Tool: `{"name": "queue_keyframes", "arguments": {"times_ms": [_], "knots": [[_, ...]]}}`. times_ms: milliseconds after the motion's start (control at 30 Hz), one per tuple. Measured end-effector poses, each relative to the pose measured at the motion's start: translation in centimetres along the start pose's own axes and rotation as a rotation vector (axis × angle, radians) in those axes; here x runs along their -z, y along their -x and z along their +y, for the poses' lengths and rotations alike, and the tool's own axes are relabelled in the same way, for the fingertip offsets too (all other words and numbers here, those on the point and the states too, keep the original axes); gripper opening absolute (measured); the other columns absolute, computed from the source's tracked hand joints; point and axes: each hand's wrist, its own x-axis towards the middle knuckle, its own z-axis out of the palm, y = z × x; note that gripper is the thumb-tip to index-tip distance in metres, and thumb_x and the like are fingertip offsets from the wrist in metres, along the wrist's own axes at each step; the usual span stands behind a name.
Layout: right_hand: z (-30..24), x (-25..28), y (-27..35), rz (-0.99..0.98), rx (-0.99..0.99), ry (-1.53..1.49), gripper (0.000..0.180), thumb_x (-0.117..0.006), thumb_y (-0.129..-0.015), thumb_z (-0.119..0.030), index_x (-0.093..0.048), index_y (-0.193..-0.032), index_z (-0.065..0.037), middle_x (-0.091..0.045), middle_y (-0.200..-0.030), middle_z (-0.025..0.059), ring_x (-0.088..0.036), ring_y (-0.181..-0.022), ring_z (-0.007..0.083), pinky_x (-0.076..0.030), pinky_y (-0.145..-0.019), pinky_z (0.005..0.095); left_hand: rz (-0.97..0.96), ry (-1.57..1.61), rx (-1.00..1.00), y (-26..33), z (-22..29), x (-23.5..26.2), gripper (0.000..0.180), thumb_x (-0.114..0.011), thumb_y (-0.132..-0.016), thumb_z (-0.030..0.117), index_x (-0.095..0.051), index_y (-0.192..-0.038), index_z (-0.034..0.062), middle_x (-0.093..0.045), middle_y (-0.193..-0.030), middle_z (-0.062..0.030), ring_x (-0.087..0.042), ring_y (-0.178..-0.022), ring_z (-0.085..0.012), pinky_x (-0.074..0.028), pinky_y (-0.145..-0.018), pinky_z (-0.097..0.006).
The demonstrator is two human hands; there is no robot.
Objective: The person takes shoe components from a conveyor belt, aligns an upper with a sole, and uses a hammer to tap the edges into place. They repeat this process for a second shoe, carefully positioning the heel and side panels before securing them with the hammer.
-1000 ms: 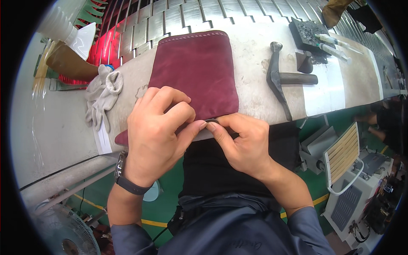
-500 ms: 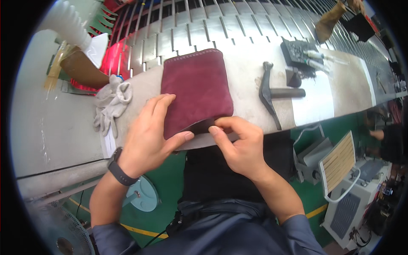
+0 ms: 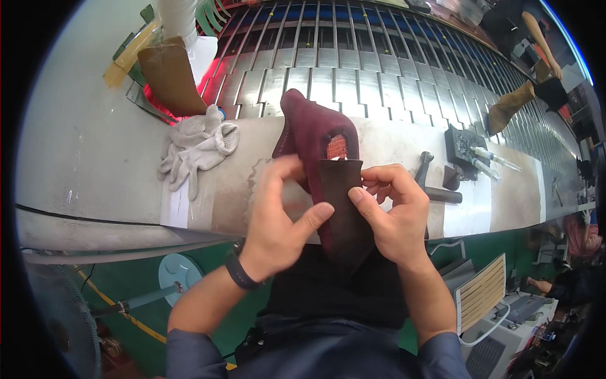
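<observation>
Both hands hold the maroon suede piece (image 3: pixel 315 136) up off the bench: left hand (image 3: pixel 278 215) pinches its edge, right hand (image 3: pixel 391 215) thumbs a dark strip (image 3: pixel 341 202) against it. The strip looks only partly seated, though the joint is hidden. Beyond lie untouched gloves (image 3: pixel 199 145) and a hammer (image 3: pixel 435 189).

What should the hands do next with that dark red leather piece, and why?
Probably press the dark strip flat against the maroon leather piece. The left hand and right hand both pinch it with their thumbs, lifted off the workbench, and an orange mesh patch shows above the strip.
</observation>
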Motion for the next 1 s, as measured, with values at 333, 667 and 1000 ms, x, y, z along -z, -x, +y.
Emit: {"name": "queue_keyframes", "arguments": {"times_ms": [333,667,1000], "knots": [[-2.6,-1.1,-0.5,-0.078,0.000,-0.030,0.013,-0.086,-0.090,-0.007,-0.077,-0.098,-0.003,-0.075,-0.087,0.0063,-0.068,-0.078,0.0149,-0.049,-0.067,0.0295,-0.450,-0.149,-0.497,-10.7,0.1,7.0,0.094,-0.093,-0.082,0.058,-0.060,-0.150,0.0031,-0.057,-0.157,-0.0174,-0.049,-0.151,-0.0351,-0.030,-0.131,-0.050],[-3.7,0.2,-1.1,-0.164,0.308,0.498,0.059,-0.096,-0.077,-0.024,-0.073,-0.127,-0.003,-0.070,-0.134,0.0177,-0.066,-0.122,0.0396,-0.052,-0.105,0.0505,0.065,-0.134,-0.613,-8.4,-5.3,7.1,0.088,-0.096,-0.072,0.065,-0.064,-0.123,0.0012,-0.063,-0.114,-0.0134,-0.064,-0.104,-0.0313,-0.054,-0.093,-0.043],[2.0,4.5,-0.5,-0.237,0.416,0.407,0.068,-0.098,-0.071,-0.028,-0.076,-0.133,-0.010,-0.066,-0.147,0.0163,-0.058,-0.139,0.0407,-0.046,-0.117,0.0557,0.281,-0.637,-0.702,-0.3,-2.3,2.5,0.099,-0.094,-0.065,0.074,-0.064,-0.130,0.0051,-0.066,-0.120,-0.0163,-0.065,-0.105,-0.0325,-0.053,-0.090,-0.045]]}}
